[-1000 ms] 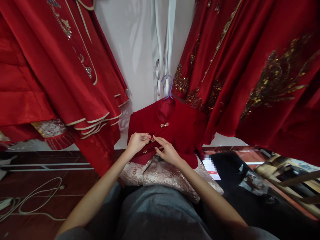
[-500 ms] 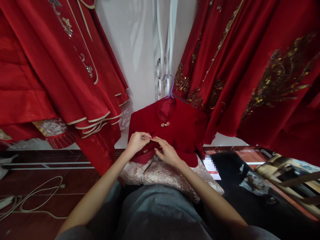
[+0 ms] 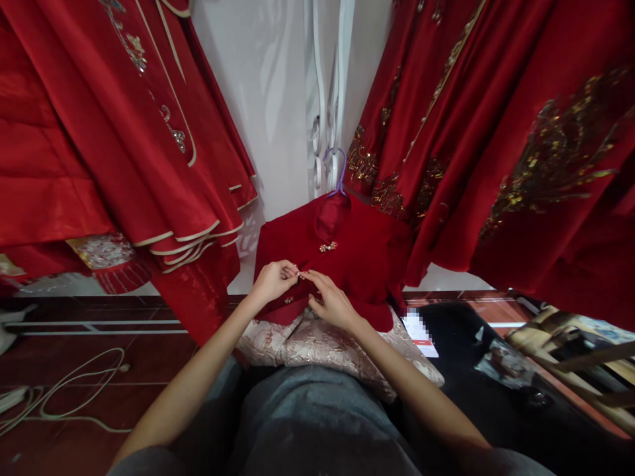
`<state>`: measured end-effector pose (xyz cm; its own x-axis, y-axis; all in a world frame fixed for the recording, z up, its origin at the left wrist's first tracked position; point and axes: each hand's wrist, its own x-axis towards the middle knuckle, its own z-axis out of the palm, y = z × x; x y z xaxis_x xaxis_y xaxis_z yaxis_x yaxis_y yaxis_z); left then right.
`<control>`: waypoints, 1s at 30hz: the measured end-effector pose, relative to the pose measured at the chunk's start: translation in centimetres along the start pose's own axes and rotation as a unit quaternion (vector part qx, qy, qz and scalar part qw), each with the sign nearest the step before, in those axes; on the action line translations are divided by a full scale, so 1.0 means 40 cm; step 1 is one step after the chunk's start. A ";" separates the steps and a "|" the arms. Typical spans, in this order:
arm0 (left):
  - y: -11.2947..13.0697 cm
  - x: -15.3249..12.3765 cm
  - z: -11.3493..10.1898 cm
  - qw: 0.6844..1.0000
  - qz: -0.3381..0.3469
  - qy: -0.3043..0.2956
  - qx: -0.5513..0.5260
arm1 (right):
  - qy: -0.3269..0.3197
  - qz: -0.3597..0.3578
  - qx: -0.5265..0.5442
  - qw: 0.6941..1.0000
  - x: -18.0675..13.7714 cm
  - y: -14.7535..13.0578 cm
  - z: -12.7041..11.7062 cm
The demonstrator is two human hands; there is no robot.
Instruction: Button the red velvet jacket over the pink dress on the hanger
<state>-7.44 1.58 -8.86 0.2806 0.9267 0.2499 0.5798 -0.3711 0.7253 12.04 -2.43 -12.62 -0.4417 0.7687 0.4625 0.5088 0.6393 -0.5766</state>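
A dark red velvet jacket (image 3: 362, 264) hangs on a purple hanger (image 3: 337, 173) in front of me, over a pale embroidered skirt (image 3: 322, 347). A gold knot clasp (image 3: 327, 247) near the collar is fastened. My left hand (image 3: 272, 281) and my right hand (image 3: 333, 303) meet at a second clasp (image 3: 301, 273) lower on the jacket front. Both hands pinch that clasp with closed fingertips. A third clasp (image 3: 288, 300) shows below my left hand.
Red embroidered garments hang at the left (image 3: 124, 132) and right (image 3: 496, 132). A white wall (image 3: 268, 112) and white metal scrollwork (image 3: 327, 99) stand behind. White cables (image 3: 74, 390) lie on the dark red tiled floor. A black surface (image 3: 476, 357) with a tag (image 3: 419, 330) is at right.
My fingertips have drawn closer together on the middle clasp. The jacket and everything else stay where they were.
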 end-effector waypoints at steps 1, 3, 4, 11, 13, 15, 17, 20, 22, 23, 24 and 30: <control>-0.003 -0.001 0.000 1.000 0.005 -0.004 0.006 | -0.002 0.003 0.008 1.000 0.003 0.000 -0.005; -0.005 -0.005 -0.005 0.999 0.000 -0.005 0.036 | 0.002 0.020 0.027 0.999 0.010 0.006 -0.019; -0.003 -0.009 -0.010 0.998 -0.009 -0.010 0.061 | 0.008 0.033 0.028 0.999 0.013 0.010 -0.029; 0.066 -0.045 -0.052 0.947 -0.048 -0.265 0.175 | -0.109 0.158 -0.053 0.980 0.004 0.029 -0.118; 0.082 -0.055 -0.044 0.941 -0.048 -0.256 0.218 | -0.147 0.181 -0.084 0.969 -0.003 0.026 -0.128; 0.090 -0.065 -0.029 0.933 -0.033 -0.238 0.269 | -0.157 0.194 -0.119 0.961 -0.006 0.023 -0.124; 0.091 -0.074 -0.013 0.920 -0.024 -0.246 0.303 | -0.150 0.199 -0.154 0.956 -0.006 0.022 -0.112; 0.090 -0.082 -0.001 0.897 -0.031 -0.303 0.322 | -0.131 0.197 -0.180 0.955 -0.004 0.026 -0.093; 0.089 -0.085 0.000 0.884 -0.028 -0.340 0.320 | -0.137 0.188 -0.168 0.958 -0.003 0.029 -0.086; 0.088 -0.087 -0.002 0.880 -0.024 -0.352 0.317 | -0.148 0.184 -0.152 0.960 -0.003 0.029 -0.085; 0.087 -0.088 -0.003 0.880 -0.018 -0.356 0.313 | -0.161 0.182 -0.134 0.961 -0.002 0.030 -0.086; 0.080 -0.104 0.016 0.901 -0.033 -0.333 0.276 | -0.189 0.171 -0.046 0.966 -0.002 0.035 -0.111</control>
<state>-6.26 -3.51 -7.98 0.5222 0.7754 -0.3551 0.8523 -0.4596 0.2498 16.06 -1.51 -10.48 -0.4656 0.8843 -0.0346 0.7288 0.3609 -0.5819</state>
